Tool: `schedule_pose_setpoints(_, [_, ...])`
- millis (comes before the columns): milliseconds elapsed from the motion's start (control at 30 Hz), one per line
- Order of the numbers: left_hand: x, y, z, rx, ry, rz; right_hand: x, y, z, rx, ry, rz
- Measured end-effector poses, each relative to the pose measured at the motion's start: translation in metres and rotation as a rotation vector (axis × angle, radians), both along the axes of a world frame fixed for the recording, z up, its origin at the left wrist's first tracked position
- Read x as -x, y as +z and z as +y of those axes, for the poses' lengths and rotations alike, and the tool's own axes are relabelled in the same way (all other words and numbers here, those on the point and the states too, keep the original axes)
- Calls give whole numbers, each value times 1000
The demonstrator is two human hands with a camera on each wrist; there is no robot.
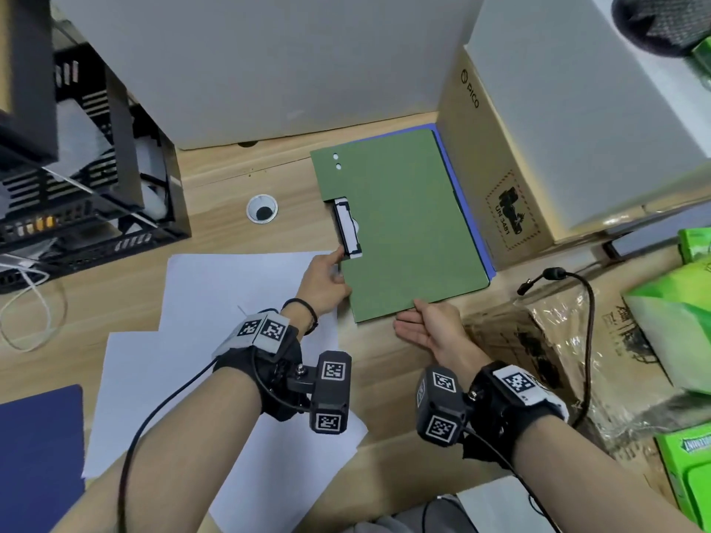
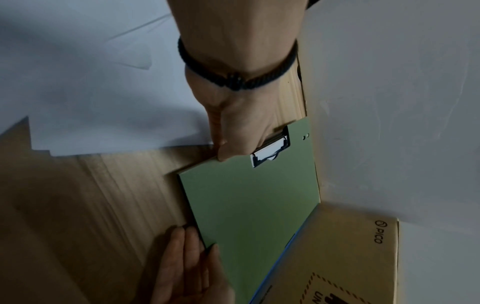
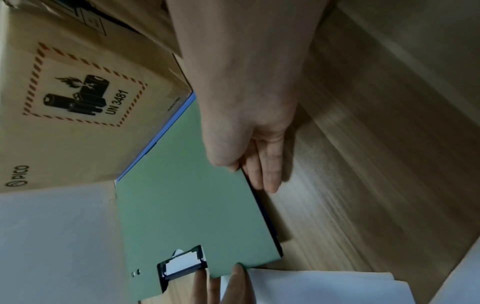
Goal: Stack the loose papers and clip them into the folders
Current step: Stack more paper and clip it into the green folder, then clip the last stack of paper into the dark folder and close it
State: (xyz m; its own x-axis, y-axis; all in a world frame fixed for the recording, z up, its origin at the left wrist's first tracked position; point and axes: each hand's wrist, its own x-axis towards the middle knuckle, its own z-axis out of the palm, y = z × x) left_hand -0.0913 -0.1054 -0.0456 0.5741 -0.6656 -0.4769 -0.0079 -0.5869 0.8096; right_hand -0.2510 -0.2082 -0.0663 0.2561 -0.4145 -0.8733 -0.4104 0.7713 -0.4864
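Observation:
A green folder [image 1: 400,225] lies shut on a blue folder [image 1: 467,209] on the wooden desk, its black and white clip [image 1: 348,228] showing through a cut-out on the left edge. My left hand [image 1: 331,271] pinches that left edge just below the clip [image 2: 270,150], thumb on the cover. My right hand [image 1: 411,317], palm up, holds the near edge, thumb on top of the green folder [image 3: 187,205] and straight fingers [image 3: 265,174] along its underside. Loose white papers [image 1: 231,302] lie spread under my left forearm. A dark blue folder [image 1: 38,455] sits at the lower left.
A PICO cardboard box [image 1: 496,178] stands against the folders' right side. A black rack [image 1: 77,167] fills the left, a round desk grommet [image 1: 261,208] lies behind the papers, and plastic-wrapped boxes [image 1: 558,340] with green packages [image 1: 673,302] crowd the right.

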Motion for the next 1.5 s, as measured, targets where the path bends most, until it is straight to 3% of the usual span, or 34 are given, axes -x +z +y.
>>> schedule_pose_setpoints(133, [-1, -10, -10, -44, -42, -32, 1, 2, -4, 45, -38, -9])
schedule_pose_setpoints(300, [4, -8, -8, -218, -86, 53, 6, 1, 1, 131, -107, -31])
schedule_pose_setpoints(500, [-1, 3, 12, -108, -72, 131, -4, 7, -4, 165, 69, -38])
schedule_pose_setpoints(767, [-18, 3, 114, -94, 152, 261, 5, 6, 35, 119, 53, -66])
schedule_pose_setpoints(867, [-26, -3, 168, -115, 242, 185, 12, 0, 71, 150, 196, -39])
schedule_pose_setpoints(967, [-35, -9, 226, -161, 275, 47, 12, -1, 105, 328, 360, 40])
schedule_pose_setpoints(1100, [-48, -22, 306, -398, 308, -143, 1, -2, 144, 402, 511, 69])
schedule_pose_setpoints(1200, [-46, -32, 357, -540, 277, -123, -7, -5, 173, 504, 659, 131])
schedule_pose_setpoints(1333, [-33, -31, 382, -493, 137, -116, -14, -8, 204, 558, 734, 214])
schedule_pose_setpoints(1500, [-23, -27, 393, -324, 158, -22, -24, -16, 230, 572, 816, 278])
